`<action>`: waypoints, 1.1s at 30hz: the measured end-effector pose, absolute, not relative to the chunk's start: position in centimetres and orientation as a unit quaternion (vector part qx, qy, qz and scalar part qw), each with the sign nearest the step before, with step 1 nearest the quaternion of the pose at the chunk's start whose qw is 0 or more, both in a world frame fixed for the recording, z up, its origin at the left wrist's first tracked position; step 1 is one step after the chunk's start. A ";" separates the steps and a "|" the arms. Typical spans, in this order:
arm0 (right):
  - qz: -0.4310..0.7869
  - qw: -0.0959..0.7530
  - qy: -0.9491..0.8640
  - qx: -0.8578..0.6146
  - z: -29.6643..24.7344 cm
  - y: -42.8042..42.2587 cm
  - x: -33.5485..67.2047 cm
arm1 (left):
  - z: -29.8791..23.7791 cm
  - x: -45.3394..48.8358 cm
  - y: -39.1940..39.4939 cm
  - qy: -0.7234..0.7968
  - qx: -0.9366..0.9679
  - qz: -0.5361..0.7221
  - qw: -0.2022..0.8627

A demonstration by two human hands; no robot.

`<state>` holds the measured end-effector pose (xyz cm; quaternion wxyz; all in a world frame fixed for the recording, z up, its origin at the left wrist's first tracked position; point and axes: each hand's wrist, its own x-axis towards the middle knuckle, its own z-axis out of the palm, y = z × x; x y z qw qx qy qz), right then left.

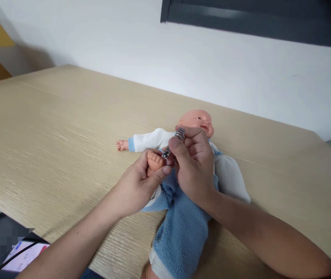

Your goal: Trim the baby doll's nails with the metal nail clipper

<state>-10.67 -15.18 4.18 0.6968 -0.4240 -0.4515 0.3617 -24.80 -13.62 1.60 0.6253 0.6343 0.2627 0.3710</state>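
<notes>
A baby doll (180,228) lies on the wood-grain table (52,128) – the left hand (139,180) holds its bare foot (154,164), and the right hand (195,164) holds a metal nail clipper (180,133) just beside the toes (157,157).

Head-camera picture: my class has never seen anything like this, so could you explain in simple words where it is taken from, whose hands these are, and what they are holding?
There is no robot here. A person wears a camera on their head, pointing forward and down, so we see their two bare hands roughly as they would. A baby doll in white and blue clothes lies face up on a wooden table. The left hand holds one of the doll's feet. The right hand grips a metal nail clipper, its cutting end close to the toes; whether it touches them is hard to tell.
</notes>
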 end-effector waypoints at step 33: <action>0.304 0.712 -0.489 -0.401 4.0 -15.1 -10.6 | 1.9 -24.6 -13.7 0.226 0.576 0.364 0.696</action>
